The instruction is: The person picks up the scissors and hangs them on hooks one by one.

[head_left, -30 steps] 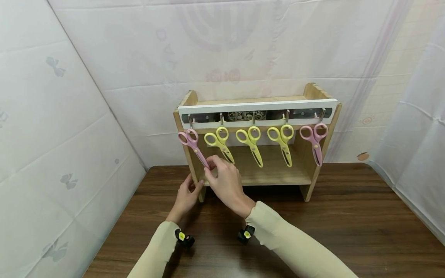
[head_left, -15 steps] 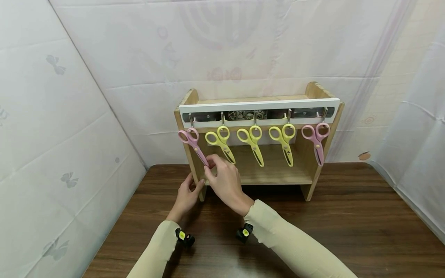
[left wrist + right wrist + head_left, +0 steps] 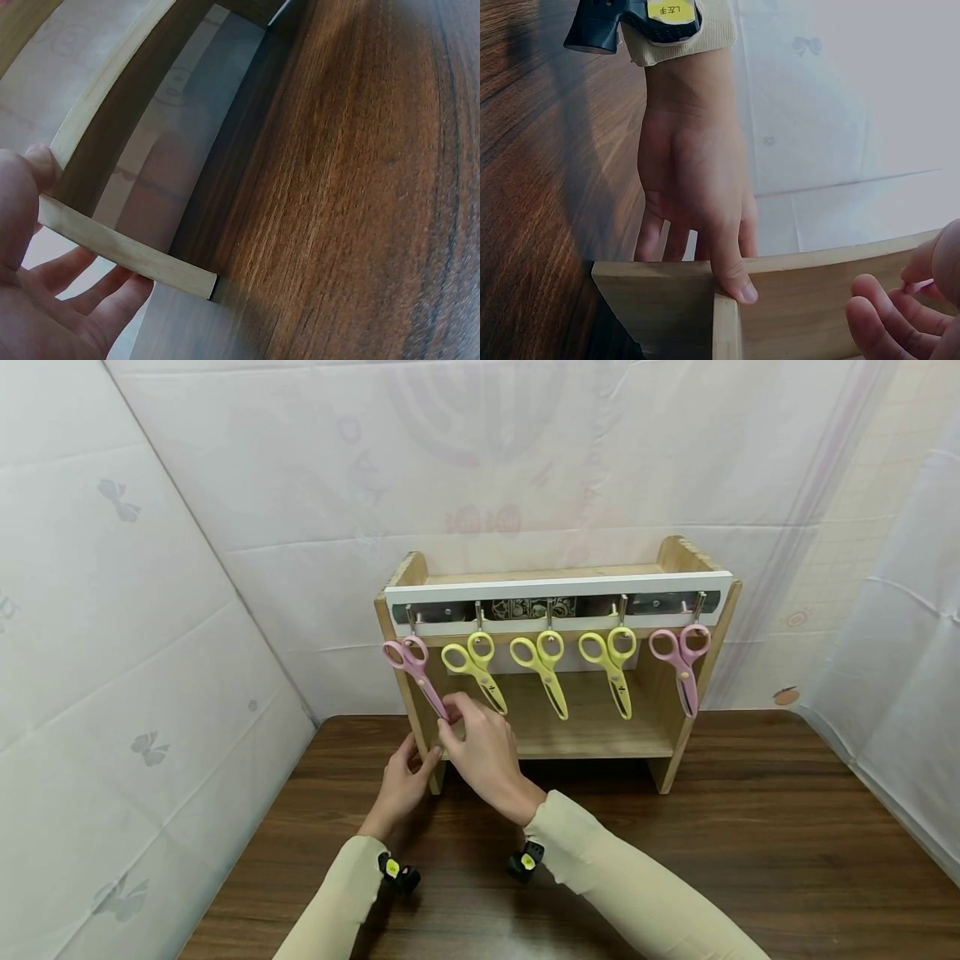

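My right hand [image 3: 483, 752] pinches the blade tip of a pink pair of scissors [image 3: 417, 671], which hangs by a handle loop from the leftmost hook and slants down to the right. In the right wrist view, a bit of pink shows between the thumb and finger of that hand [image 3: 900, 322]. My left hand [image 3: 397, 789] grips the lower left side panel of a small wooden shelf [image 3: 592, 727]. Its thumb lies on the end of the lower board, and its fingers are on the panel's outer face, as the left wrist view shows of the same hand [image 3: 45, 322].
Three yellow pairs of scissors [image 3: 546, 679] and a second pink pair [image 3: 683, 672] hang along the white hook rail [image 3: 555, 585] at the shelf's front. The shelf stands on a dark wooden table [image 3: 750, 827], with pale patterned cloth [image 3: 315, 485] behind and at both sides.
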Available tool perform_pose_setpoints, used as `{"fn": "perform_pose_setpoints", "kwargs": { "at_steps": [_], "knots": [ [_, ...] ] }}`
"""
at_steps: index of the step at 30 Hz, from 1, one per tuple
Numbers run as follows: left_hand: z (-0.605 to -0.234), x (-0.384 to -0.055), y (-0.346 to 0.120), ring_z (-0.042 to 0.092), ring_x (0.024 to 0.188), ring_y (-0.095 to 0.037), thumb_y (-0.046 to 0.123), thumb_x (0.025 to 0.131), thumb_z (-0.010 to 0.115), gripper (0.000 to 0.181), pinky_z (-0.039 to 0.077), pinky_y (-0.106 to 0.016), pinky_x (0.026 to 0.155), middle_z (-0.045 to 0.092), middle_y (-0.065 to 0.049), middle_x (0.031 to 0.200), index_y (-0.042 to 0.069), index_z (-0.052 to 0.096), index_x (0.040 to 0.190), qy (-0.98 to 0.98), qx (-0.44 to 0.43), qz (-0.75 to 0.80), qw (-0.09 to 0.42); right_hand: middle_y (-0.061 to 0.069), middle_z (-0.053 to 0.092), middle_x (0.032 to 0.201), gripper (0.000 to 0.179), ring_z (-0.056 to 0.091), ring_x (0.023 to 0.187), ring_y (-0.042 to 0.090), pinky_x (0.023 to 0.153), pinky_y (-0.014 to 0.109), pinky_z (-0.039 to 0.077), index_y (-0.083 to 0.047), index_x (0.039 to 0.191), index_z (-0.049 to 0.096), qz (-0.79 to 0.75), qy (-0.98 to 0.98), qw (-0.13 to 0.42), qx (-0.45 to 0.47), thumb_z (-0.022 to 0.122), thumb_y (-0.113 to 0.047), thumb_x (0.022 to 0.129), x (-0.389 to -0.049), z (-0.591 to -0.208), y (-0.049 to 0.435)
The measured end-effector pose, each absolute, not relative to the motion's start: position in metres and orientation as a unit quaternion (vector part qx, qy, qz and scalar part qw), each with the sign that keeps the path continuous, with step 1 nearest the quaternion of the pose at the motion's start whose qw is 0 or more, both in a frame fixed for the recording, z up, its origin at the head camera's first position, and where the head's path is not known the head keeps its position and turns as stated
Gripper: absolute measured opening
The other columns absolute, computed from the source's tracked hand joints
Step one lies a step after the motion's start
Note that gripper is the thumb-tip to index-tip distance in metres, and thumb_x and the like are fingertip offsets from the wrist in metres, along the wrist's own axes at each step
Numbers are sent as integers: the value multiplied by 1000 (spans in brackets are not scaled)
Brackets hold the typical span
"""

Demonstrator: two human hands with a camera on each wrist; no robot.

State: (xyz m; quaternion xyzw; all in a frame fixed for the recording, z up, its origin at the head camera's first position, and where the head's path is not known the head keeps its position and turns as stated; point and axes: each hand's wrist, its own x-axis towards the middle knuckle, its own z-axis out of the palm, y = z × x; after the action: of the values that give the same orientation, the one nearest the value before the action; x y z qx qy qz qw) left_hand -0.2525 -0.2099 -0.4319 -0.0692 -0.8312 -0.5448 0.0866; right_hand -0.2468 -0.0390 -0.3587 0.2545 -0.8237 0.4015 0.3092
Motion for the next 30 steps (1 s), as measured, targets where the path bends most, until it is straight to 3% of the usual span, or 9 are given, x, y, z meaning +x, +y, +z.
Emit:
{"fn": "perform_pose_setpoints", "kwargs": {
  "at_steps": [3, 30],
  "knots": [
    [-415, -241, -204, 56, 128, -47, 19, 107, 59, 58, 52, -56, 101, 50, -30, 148, 1, 37, 157, -830, -67, -547, 81, -2, 73, 91, 18, 47, 53, 2, 47, 22, 40, -12, 113, 70, 403, -823, 309, 255, 74, -13, 95, -246, -359, -40],
    [-425, -249, -206, 58, 126, -47, 18, 107, 59, 56, 53, -56, 100, 52, -30, 146, 0, 38, 156, -831, -67, -546, 82, -1, 74, 93, 30, 50, 54, 6, 46, 23, 39, -12, 123, 66, 384, -835, 299, 256, 75, -16, 95, -245, -360, -37]
  ]
}}
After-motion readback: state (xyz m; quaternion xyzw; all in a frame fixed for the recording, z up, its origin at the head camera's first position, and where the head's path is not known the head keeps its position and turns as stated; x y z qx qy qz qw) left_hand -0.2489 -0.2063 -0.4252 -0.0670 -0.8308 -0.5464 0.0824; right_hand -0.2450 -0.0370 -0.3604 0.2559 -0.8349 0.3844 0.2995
